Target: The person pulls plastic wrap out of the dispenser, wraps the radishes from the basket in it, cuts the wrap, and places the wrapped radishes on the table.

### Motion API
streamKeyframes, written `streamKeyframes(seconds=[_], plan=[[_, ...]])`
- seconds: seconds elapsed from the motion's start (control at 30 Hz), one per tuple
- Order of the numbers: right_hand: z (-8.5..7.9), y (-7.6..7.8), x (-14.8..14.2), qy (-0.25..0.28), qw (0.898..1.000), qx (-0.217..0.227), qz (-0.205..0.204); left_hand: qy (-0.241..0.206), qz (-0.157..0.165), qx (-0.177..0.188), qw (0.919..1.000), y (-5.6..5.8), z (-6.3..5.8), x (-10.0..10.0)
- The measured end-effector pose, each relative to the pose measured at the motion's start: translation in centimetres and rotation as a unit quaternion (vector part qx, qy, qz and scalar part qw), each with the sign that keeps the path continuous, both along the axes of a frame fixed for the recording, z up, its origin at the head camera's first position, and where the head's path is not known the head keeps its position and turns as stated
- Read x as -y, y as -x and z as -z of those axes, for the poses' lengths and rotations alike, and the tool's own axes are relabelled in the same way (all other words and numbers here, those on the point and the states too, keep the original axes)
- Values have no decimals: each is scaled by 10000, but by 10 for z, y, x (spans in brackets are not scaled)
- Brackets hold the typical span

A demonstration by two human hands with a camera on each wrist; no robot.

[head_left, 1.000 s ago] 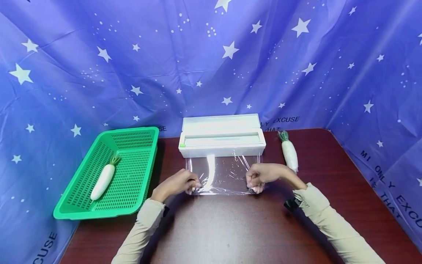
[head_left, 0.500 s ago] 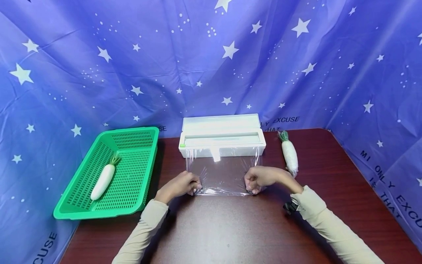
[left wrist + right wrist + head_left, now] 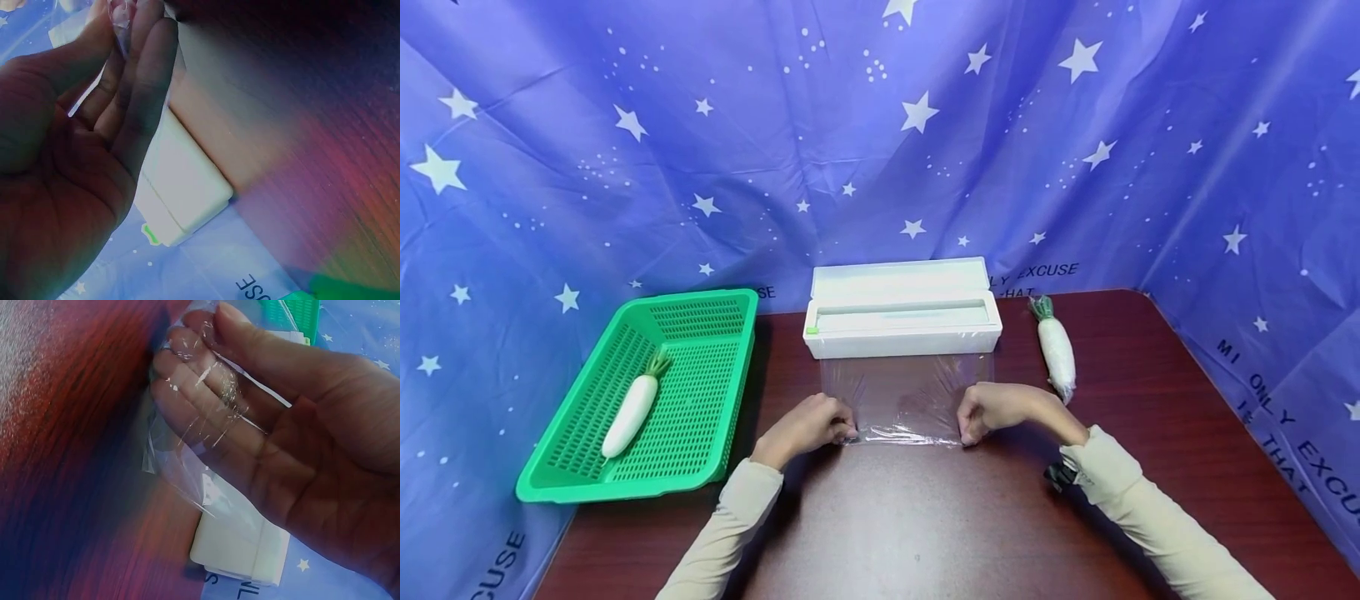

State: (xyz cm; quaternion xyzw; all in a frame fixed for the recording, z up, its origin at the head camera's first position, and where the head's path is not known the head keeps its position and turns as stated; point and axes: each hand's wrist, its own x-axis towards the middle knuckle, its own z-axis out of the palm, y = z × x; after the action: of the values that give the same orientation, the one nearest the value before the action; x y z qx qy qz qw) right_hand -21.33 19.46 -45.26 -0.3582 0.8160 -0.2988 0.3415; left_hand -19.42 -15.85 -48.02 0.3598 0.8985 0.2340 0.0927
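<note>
A clear sheet of plastic wrap [image 3: 910, 400] runs from the white wrap dispenser [image 3: 902, 343], whose lid is raised, toward the front of the table. My left hand [image 3: 808, 427] pinches its near left corner between thumb and fingers. At the near right corner my right hand [image 3: 1000, 410] pinches the film too. In the right wrist view, the wrap [image 3: 206, 381] lies crinkled over the fingers of the right hand [image 3: 281, 425]. The left wrist view has the left hand [image 3: 81, 144] with a bit of film [image 3: 120, 14] at the fingertips.
On the left, a green basket [image 3: 730, 417] holds a white radish [image 3: 631, 415] with trimmed green stems. Another radish [image 3: 1057, 354], wrapped in film, lies on the brown table [image 3: 917, 517] right of the dispenser. A blue star-patterned curtain [image 3: 850, 125] stands behind.
The hands still pinch the film's near corners and have shifted slightly lower toward the table. Glare on the film has faded, and the head view has turned a little.
</note>
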Motion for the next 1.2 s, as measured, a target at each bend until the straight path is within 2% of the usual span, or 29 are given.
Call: streamKeyframes(seconds=[0.27, 0.57, 0.67, 0.83, 0.97, 1.2], plan=[[-4, -4, 1, -246, 9995, -121, -174, 190, -39, -95, 9998, -7, -5, 0], [-10, -8, 1, -425, 9986, -289, -118, 333, -307, 42, 9990, -14, -7, 1], [-10, -8, -1, -272, 9994, -201, -118, 343, -285, 83, 9990, -15, -8, 1], [-8, -3, -5, 156, 9995, 268, -8, 288, -298, 81, 9991, -16, -7, 6], [-4, -2, -7, 335, 9989, 295, 148, 302, -402, -92, 9987, -18, -7, 7], [-5, -3, -9, 213, 9991, 305, 207, 561, -331, -588, 9961, -20, -6, 6]])
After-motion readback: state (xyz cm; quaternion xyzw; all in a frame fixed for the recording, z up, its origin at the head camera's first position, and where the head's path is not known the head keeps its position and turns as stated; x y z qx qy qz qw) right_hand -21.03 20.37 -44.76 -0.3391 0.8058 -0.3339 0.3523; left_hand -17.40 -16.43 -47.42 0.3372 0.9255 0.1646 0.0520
